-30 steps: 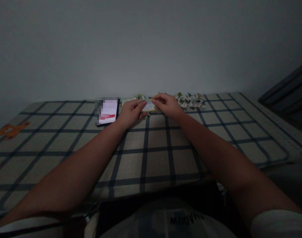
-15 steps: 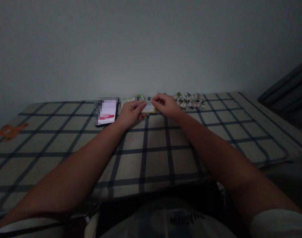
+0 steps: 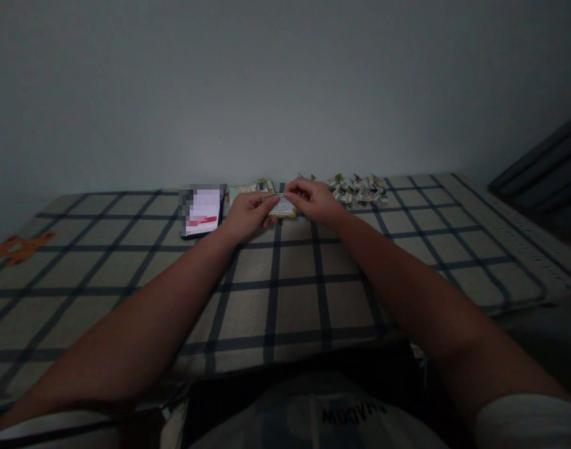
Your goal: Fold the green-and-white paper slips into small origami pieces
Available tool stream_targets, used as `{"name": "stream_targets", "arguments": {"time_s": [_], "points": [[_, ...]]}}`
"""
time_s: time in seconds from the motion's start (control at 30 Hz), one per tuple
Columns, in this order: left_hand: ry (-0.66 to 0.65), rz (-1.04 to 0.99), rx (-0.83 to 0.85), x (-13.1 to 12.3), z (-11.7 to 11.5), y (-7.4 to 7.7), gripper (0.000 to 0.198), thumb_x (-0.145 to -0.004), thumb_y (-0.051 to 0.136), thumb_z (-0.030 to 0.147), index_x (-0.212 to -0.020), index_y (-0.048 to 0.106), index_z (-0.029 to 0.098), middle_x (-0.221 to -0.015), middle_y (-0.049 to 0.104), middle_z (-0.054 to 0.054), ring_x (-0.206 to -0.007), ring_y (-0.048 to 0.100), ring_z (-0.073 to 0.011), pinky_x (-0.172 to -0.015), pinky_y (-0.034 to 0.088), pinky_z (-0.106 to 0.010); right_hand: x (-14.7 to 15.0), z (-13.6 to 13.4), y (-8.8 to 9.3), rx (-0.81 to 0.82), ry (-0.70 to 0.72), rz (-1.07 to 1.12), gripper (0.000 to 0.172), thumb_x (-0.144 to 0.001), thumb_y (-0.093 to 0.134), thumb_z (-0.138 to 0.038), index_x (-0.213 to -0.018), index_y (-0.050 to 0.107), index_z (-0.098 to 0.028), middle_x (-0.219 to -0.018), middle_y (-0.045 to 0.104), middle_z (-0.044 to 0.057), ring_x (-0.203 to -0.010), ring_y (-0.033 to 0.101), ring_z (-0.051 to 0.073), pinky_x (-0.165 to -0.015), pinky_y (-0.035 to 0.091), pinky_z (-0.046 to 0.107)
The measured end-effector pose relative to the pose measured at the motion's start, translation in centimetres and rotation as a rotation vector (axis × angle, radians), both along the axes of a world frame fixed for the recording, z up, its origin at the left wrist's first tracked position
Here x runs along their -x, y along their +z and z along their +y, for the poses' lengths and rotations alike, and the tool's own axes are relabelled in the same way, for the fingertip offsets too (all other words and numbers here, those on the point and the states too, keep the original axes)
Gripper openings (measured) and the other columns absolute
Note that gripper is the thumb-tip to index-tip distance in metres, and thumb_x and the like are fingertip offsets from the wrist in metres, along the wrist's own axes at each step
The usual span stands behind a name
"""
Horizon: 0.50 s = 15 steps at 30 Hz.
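Between my two hands is a small printed card (image 3: 283,206) with lines of text and a yellow-green edge. My left hand (image 3: 251,213) is closed on its left side, thumb on top and fingertips underneath. The fingers of my right hand (image 3: 312,198) pinch at the card's upper right edge. More colourful printed cards (image 3: 261,186) lie flat just behind my left hand. Beyond my right hand sits a pile of small folded paper pieces (image 3: 359,190), with a few partly hidden by that hand.
A tablet or phone (image 3: 203,211) with a lit, partly blurred screen lies left of my left hand. The checked cloth (image 3: 294,312) covers the table, with an orange figure (image 3: 20,247) at its left. A pale wall (image 3: 285,93) rises behind the table.
The card has shifted slightly to the right and down in my hands. My right hand has moved a little left along its upper edge.
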<state>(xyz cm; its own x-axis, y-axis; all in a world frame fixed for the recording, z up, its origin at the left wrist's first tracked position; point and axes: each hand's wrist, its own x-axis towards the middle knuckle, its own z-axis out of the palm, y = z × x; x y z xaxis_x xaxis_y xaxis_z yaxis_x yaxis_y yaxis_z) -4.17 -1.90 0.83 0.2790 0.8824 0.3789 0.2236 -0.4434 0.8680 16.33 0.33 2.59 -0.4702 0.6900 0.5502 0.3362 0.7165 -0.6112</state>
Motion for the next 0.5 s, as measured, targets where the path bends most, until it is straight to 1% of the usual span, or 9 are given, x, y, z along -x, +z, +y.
{"name": "stream_targets", "arguments": {"time_s": [0.23, 0.33, 0.5], "points": [[-0.022, -0.035, 0.057, -0.04, 0.2, -0.79, 0.046, -0.087, 0.069, 0.058, -0.07, 0.069, 0.015, -0.05, 0.056, 0.0, -0.041, 0.047, -0.0076, -0.039, 0.033, -0.02, 0.02, -0.43, 0.23, -0.117, -0.005, -0.037, 0.018, -0.087, 0.052, -0.032, -0.083, 0.06, -0.016, -0.079, 0.062, 0.004, -0.073, 0.051, 0.014, -0.072, 0.039, 0.03], [-0.023, -0.035, 0.066, -0.05, 0.07, -0.7, 0.045, -0.087, 0.069, 0.057, -0.071, 0.07, 0.015, -0.051, 0.057, 0.0, -0.041, 0.047, -0.0076, -0.039, 0.032, -0.02, 0.04, -0.42, 0.2, -0.093, -0.008, -0.036, 0.017, -0.086, 0.052, -0.032, -0.084, 0.06, -0.017, -0.079, 0.062, 0.003, -0.072, 0.05, 0.014, -0.071, 0.039, 0.029], [-0.014, -0.042, 0.131, -0.19, -0.18, -0.57, 0.046, -0.085, 0.071, 0.057, -0.067, 0.067, 0.015, -0.049, 0.056, 0.0, -0.04, 0.049, -0.0085, -0.038, 0.032, -0.02, 0.14, -0.37, 0.1, -0.044, 0.04, -0.037, 0.018, -0.084, 0.054, -0.032, -0.089, 0.061, -0.016, -0.084, 0.064, 0.003, -0.074, 0.05, 0.014, -0.07, 0.039, 0.028]]}}
